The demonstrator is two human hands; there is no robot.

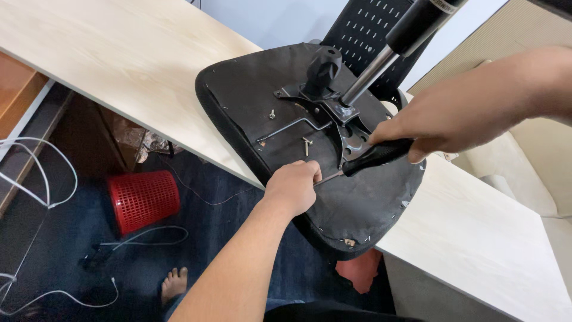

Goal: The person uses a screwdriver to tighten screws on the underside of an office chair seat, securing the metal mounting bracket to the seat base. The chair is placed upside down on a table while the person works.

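Lying upside down across the edge of a pale wooden table (119,53), the black chair seat (357,209) showed its underside, with a metal plate (333,113) and a gas cylinder (381,59) rising from its middle. The right hand (441,122) was wrapped tight around the black handle of a screwdriver (372,158), its fingers clamped on the grip. The left hand (293,185) sat in a loose fist at the tip of the shaft, fingers curled together where the blade met the seat; whether they pinched a screw there could not be told, since the fist hid the tip. Two loose screws (306,145) stood further up the underside, near a bent lever (292,126). To drive well here, the shaft seemed to need to stay square to the seat, with the left fingers steadying only the tip and the right hand pressing firmly along the handle so the blade would not slip. The seat overhung the table, so steady downward weight looked wise. A red basket (143,200) and white cables (42,197) lay on the dark floor below.
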